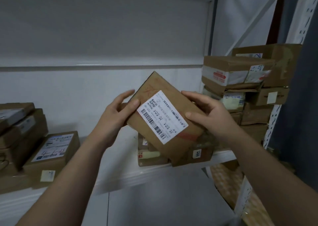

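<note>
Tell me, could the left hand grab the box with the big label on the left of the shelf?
Probably yes, but not right away. The left hand grips the parcel, which the right hand also holds. Only bare shelf lies between it and the labelled box.

Head cam, wide-angle, facing fwd, seemingly close to shelf [127, 157]

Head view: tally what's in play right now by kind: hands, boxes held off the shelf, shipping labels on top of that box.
Hands: 2 (left hand, right hand)
Cardboard box held by both: 1
White label on its top face: 1
Total: 4
</note>
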`<state>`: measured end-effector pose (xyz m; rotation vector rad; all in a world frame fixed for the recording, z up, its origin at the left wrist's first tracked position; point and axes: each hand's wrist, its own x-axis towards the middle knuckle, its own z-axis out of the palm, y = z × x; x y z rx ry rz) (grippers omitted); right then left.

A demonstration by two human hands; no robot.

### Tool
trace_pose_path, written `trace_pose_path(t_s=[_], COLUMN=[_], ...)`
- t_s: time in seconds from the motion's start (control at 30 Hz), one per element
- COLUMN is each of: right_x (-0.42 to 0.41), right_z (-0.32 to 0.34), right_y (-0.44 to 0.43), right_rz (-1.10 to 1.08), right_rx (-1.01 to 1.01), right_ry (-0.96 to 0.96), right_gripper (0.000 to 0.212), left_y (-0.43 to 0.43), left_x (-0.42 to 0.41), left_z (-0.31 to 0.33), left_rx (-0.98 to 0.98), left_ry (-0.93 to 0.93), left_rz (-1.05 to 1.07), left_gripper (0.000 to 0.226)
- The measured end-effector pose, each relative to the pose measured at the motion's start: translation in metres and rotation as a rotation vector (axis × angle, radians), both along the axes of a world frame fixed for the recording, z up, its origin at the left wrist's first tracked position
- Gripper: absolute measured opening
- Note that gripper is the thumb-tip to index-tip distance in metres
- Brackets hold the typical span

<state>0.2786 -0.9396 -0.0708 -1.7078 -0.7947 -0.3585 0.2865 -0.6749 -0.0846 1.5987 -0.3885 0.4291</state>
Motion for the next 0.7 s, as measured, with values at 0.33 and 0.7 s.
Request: trace_pose_path(t_s=[0.33, 0.7], right_x=[-0.003, -0.004], right_z=[-0.029, -0.05], right_y=[0.045, 0.053], right_rz=[-0.173, -0.157], right_rx=[0.376, 0.401], right_ry=[0.091, 0.125], right_gripper=[0.066, 0.04], left_y=[-0.023, -0.02], left_x=[-0.026, -0.035], left_z=[-0.033, -0.051], left_rx=[-0.17, -0.244], left_ry=[-0.133, -0.066], left_rz=[0.253, 0.256], left_gripper=[0.019, 0.033])
